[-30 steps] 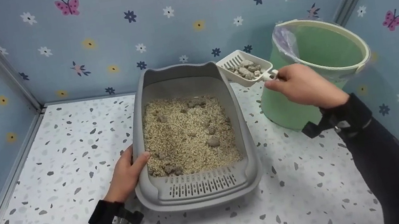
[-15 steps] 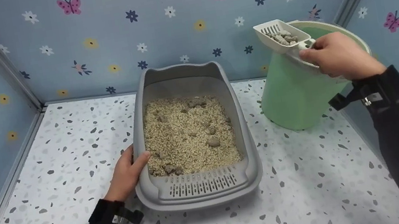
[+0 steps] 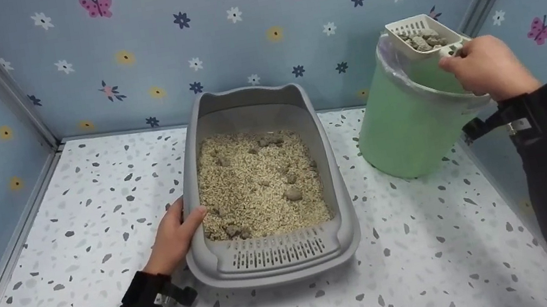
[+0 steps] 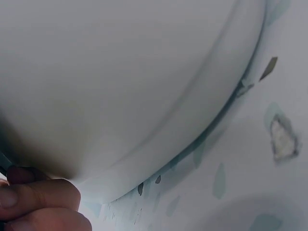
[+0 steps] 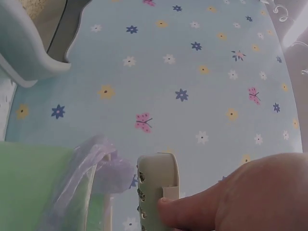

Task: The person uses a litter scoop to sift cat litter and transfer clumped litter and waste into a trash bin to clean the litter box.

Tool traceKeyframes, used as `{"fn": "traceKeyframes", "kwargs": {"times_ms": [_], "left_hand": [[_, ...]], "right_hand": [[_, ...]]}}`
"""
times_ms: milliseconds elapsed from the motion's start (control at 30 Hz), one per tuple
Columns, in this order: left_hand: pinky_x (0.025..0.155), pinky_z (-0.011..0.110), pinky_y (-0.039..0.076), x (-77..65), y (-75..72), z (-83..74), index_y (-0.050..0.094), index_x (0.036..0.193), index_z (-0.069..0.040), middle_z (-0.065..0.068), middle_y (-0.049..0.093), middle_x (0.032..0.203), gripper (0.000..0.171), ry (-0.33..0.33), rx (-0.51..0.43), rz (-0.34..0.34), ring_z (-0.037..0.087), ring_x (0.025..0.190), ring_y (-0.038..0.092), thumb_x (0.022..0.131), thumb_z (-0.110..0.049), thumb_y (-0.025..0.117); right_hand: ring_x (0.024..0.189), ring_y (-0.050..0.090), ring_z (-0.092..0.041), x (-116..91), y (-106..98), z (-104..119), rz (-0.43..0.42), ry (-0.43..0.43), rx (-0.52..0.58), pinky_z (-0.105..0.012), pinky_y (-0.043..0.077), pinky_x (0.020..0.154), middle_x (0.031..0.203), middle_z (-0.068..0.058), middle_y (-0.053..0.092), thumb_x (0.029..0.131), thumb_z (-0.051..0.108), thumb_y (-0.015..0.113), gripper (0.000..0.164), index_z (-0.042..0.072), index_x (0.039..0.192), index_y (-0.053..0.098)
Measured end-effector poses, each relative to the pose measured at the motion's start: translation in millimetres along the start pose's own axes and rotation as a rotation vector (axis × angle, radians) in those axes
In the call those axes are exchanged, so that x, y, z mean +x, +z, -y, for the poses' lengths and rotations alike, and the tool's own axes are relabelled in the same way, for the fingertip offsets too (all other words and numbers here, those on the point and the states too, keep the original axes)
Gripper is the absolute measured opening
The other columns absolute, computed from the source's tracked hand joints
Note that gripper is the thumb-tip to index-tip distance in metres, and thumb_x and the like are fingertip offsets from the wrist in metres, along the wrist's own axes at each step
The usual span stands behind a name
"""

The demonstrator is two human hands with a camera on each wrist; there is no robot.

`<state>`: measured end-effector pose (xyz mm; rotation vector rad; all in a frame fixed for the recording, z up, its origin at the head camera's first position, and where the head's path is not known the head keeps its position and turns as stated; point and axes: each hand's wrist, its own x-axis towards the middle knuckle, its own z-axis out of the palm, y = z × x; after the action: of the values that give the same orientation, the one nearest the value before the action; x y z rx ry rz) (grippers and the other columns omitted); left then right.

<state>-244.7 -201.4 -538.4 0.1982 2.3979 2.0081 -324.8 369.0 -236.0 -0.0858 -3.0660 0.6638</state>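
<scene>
My right hand (image 3: 493, 66) pinches the handle of a white slotted litter scoop (image 3: 401, 45), held over the mouth of a green bin (image 3: 401, 128). Several grey clumps (image 3: 423, 40) lie in the scoop. In the right wrist view, the thumb presses on the scoop (image 5: 156, 175) beside the bin's purple liner (image 5: 98, 154). A grey litter box (image 3: 281, 270) stands in the middle of the head view, holding tan pellet litter (image 3: 261, 183) with darker clumps in it. My left hand (image 3: 174, 238) grips its left rim, thumb over the edge, fingers around the outside.
The litter box stands on a white speckled surface (image 3: 431, 249). Blue panels with flowers and butterflies (image 3: 243, 32) close off the back and both sides. The bin is in the back right corner, a short gap from the box.
My right hand has carried the loaded scoop from beside the litter box rightward and up to over the bin. My left hand has stayed on the box rim.
</scene>
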Motion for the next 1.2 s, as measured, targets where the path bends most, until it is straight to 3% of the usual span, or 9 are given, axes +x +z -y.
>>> {"fn": "traceKeyframes", "kwargs": {"times_ms": [267, 567, 900, 1200], "left_hand": [[0.090, 0.030, 0.063, 0.5, 1.1, 0.5, 0.047, 0.164, 0.003, 0.029, 0.070, 0.129, 0.065, -0.004, -0.007, -0.006, 0.039, 0.110, 0.073, 0.113, -0.034, 0.067], [0.097, 0.027, 0.060, 0.8, 0.0, 0.7, 0.040, 0.168, 0.004, 0.029, 0.067, 0.142, 0.070, 0.006, 0.028, 0.000, 0.040, 0.122, 0.071, 0.114, -0.034, 0.064], [0.094, 0.029, 0.062, 0.2, 0.1, 0.4, 0.041, 0.168, 0.003, 0.029, 0.069, 0.139, 0.069, 0.002, 0.017, -0.005, 0.040, 0.118, 0.073, 0.114, -0.032, 0.066], [0.094, 0.029, 0.062, 0.3, -0.3, -0.1, 0.042, 0.167, 0.002, 0.027, 0.069, 0.138, 0.070, -0.015, 0.016, -0.009, 0.039, 0.117, 0.073, 0.113, -0.035, 0.067]], "right_hand": [[0.061, 0.048, -0.015, 5, 1, -10, 0.005, 0.042, -0.013, -0.032, 0.044, 0.048, 0.078, -0.002, 0.054, 0.114, 0.040, 0.061, 0.051, -0.010, 0.119, 0.068], [0.065, 0.050, -0.024, 8, 3, -22, -0.081, 0.018, -0.130, -0.039, 0.042, 0.053, 0.077, -0.007, 0.056, 0.110, 0.037, 0.065, 0.042, -0.002, 0.096, 0.068], [0.065, 0.051, -0.030, 6, 11, -24, -0.162, 0.001, -0.161, -0.043, 0.041, 0.055, 0.072, -0.008, 0.060, 0.098, 0.029, 0.077, 0.035, 0.000, 0.083, 0.065], [0.067, 0.052, -0.032, 5, 16, -25, -0.217, -0.020, -0.200, -0.043, 0.040, 0.057, 0.069, -0.009, 0.062, 0.090, 0.013, 0.072, 0.020, 0.002, 0.076, 0.066]]}}
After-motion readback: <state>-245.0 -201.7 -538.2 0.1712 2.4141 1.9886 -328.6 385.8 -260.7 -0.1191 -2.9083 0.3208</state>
